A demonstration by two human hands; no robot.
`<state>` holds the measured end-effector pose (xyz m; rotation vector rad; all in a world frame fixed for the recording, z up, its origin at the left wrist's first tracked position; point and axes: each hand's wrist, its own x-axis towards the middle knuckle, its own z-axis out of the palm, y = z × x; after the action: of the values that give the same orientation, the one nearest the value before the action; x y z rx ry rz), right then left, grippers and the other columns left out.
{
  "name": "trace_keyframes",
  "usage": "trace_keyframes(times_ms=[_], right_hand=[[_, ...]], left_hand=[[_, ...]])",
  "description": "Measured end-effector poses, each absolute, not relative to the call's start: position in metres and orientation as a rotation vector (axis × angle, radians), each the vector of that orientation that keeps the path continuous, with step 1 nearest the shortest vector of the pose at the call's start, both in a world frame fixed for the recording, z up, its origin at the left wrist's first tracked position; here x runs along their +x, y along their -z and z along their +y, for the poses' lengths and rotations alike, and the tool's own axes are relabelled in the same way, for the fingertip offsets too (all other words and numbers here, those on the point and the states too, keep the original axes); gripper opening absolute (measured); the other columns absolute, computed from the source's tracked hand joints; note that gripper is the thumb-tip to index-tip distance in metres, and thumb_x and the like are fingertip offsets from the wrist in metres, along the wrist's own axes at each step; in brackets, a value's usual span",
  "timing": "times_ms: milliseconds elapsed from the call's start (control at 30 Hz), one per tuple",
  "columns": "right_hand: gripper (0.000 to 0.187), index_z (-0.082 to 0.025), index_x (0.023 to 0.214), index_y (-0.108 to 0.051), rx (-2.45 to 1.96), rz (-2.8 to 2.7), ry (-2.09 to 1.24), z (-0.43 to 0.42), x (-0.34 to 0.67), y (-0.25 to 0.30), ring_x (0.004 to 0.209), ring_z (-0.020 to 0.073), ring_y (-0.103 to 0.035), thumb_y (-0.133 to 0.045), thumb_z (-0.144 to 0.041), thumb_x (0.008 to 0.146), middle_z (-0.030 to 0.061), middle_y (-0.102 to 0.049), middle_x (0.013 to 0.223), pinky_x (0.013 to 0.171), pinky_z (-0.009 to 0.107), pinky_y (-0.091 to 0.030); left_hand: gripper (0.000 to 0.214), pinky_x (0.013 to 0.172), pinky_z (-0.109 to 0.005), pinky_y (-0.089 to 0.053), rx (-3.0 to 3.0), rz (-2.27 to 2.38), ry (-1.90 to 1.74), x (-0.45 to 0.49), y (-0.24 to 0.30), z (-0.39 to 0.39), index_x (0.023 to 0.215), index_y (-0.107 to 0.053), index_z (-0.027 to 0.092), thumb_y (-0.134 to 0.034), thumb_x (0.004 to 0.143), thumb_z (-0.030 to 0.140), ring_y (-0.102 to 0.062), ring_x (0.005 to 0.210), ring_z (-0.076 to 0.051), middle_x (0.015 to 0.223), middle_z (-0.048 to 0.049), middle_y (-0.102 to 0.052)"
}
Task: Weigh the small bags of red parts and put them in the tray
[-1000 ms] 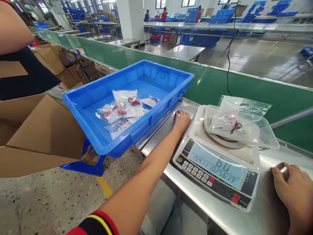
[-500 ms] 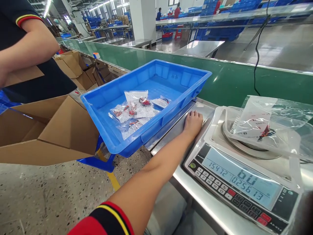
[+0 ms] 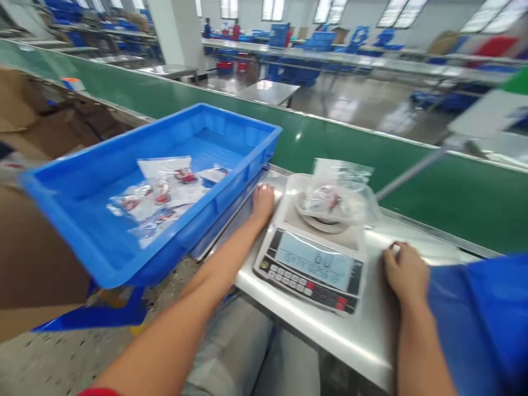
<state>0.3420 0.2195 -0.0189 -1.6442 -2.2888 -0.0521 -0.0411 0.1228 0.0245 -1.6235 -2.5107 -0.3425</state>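
Note:
My left hand (image 3: 263, 202) rests palm down on the steel table (image 3: 363, 341), fingers lying flat between the blue tray (image 3: 103, 242) and the counting scale (image 3: 313, 264). My right hand (image 3: 406, 272) lies on the table just right of the scale, fingers curled loosely, holding nothing that I can see. On the scale pan sits a clear plastic dish (image 3: 358, 212) with a clear bag of red and black parts (image 3: 330, 198) in it. The blue tray holds several small clear bags of parts (image 3: 160, 192). The picture is smeared by motion.
A green conveyor belt (image 3: 412, 170) runs behind the table. Brown cardboard boxes (image 3: 33, 247) stand at the left below the tray. Something blue (image 3: 482, 313) fills the lower right corner. Far back are tables, blue crates and people at work.
The view has swung right and pulled back, so my right hand shows again beside the scale. The person at the left is out of sight. My left hand has stayed on the table.

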Motion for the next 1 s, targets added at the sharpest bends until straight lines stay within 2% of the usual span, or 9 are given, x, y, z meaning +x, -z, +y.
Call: trace_keyframes(times_ms=[133,300,467,667,1000], right_hand=[[0.052,-0.006,0.130,-0.058,-1.665,-2.156,-0.069,0.211,0.327,0.013,0.137,0.0361,-0.046,-0.033,-0.034,0.094,0.0266,-0.053,0.145,0.113,0.055,-0.035],[0.049,-0.010,0.135,-0.056,-1.658,-2.054,-0.158,0.207,0.324,0.016,0.145,0.0339,-0.037,-0.037,-0.033,0.095,0.0218,-0.048,0.152,0.119,0.056,-0.027],[0.049,-0.010,0.135,-0.055,-1.649,-2.042,-0.176,0.209,0.327,0.020,0.147,0.0326,-0.036,-0.037,-0.034,0.096,0.0210,-0.047,0.153,0.122,0.055,-0.023],[0.051,-0.009,0.137,-0.055,-1.641,-2.051,-0.148,0.211,0.329,0.025,0.147,0.0326,-0.036,-0.036,-0.035,0.098,0.0206,-0.046,0.154,0.123,0.052,-0.023],[0.050,-0.013,0.137,-0.057,-1.659,-2.022,-0.096,0.213,0.328,0.031,0.147,0.0285,-0.037,-0.036,-0.034,0.097,0.0172,-0.049,0.153,0.122,0.052,-0.025]], left_hand=[[0.025,0.102,-0.044,-0.047,-1.646,-2.486,0.436,-0.046,-0.022,0.127,0.113,-0.065,0.012,-0.045,0.098,0.011,-0.058,0.119,-0.027,0.121,-0.0140,-0.066],[0.037,0.099,-0.043,-0.047,-1.658,-2.441,0.485,-0.051,-0.022,0.127,0.111,-0.067,0.015,-0.034,0.094,0.007,-0.057,0.120,-0.031,0.125,-0.0166,-0.066],[0.038,0.098,-0.040,-0.048,-1.640,-2.429,0.463,-0.053,-0.021,0.125,0.109,-0.067,0.015,-0.033,0.094,0.008,-0.058,0.118,-0.030,0.125,-0.0153,-0.067],[0.038,0.099,-0.041,-0.048,-1.630,-2.429,0.430,-0.054,-0.017,0.128,0.112,-0.067,0.014,-0.032,0.096,0.010,-0.057,0.119,-0.031,0.126,-0.0161,-0.066],[0.036,0.095,-0.044,-0.049,-1.645,-2.420,0.433,-0.056,-0.016,0.129,0.113,-0.066,0.012,-0.034,0.097,0.011,-0.057,0.116,-0.034,0.125,-0.0189,-0.065]])
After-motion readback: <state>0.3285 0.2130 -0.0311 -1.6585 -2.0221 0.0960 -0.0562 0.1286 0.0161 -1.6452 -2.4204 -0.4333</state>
